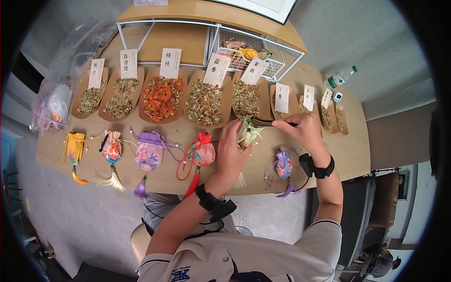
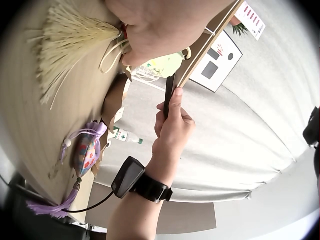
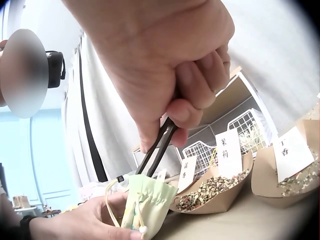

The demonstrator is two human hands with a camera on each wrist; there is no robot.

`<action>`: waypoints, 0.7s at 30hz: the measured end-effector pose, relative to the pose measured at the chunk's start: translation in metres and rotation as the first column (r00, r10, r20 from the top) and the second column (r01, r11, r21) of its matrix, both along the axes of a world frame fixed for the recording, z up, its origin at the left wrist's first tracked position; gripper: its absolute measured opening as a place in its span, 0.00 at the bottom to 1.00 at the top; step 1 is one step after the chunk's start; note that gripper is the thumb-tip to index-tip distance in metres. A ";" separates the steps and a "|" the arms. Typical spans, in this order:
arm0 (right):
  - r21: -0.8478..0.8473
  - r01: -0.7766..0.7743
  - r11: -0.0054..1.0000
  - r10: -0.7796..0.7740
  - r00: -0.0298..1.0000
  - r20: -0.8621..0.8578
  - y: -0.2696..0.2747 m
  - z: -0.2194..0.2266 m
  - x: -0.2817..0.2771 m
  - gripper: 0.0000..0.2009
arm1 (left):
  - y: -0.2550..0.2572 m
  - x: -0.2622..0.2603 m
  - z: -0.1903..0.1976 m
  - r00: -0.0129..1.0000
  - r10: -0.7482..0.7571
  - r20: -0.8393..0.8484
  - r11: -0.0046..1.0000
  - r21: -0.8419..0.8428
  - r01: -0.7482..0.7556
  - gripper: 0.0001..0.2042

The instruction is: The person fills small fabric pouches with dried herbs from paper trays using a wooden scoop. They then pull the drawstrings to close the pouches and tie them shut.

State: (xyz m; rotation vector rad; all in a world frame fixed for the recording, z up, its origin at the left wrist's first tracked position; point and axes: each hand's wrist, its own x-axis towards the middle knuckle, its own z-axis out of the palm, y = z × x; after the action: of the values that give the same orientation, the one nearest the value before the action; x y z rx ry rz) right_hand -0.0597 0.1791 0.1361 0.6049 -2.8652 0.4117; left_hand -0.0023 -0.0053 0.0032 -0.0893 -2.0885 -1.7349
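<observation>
A pale green drawstring pouch [image 1: 248, 133] is held in the left hand [image 1: 231, 149], its mouth facing up in the right wrist view. The right hand [image 1: 303, 130] grips a dark tong-like tool [image 3: 159, 146], and the tool's tips reach into the mouth of the pouch [image 3: 149, 200]. What lies inside the pouch is hidden. A cream tassel [image 2: 75, 37] hangs below the left hand [image 2: 160, 25]. Beyond the pouch stands a paper tray of dried herbs [image 1: 246, 97] with a label card.
Several labelled herb trays [image 1: 162, 101] line the table [image 1: 197, 141]. Nearer lie yellow [image 1: 74, 145], pink [image 1: 112, 149], purple [image 1: 149, 152] and red pouches [image 1: 203, 151], with a small purple one [image 1: 283, 164] at right. A bottle [image 1: 341, 77] and shelf [image 1: 211, 14] stand behind.
</observation>
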 end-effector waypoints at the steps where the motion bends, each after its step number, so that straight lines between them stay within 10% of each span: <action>1: 0.019 0.003 1.000 -0.004 1.000 0.014 0.001 0.000 0.000 0.23 | 0.000 0.000 -0.001 1.000 0.001 -0.003 1.000 -0.003 -0.001 0.34; 21: 0.193 -0.030 0.981 0.021 0.999 0.050 -0.001 -0.042 -0.116 0.27 | -0.002 -0.001 0.002 0.999 -0.030 -0.017 0.999 0.008 0.031 0.35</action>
State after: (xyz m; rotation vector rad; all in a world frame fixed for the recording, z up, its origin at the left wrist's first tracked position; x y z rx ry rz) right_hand -0.1758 0.1781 0.0937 0.6732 -2.9686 0.1535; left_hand -0.0033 -0.0077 0.0054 -0.1330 -2.0780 -1.7550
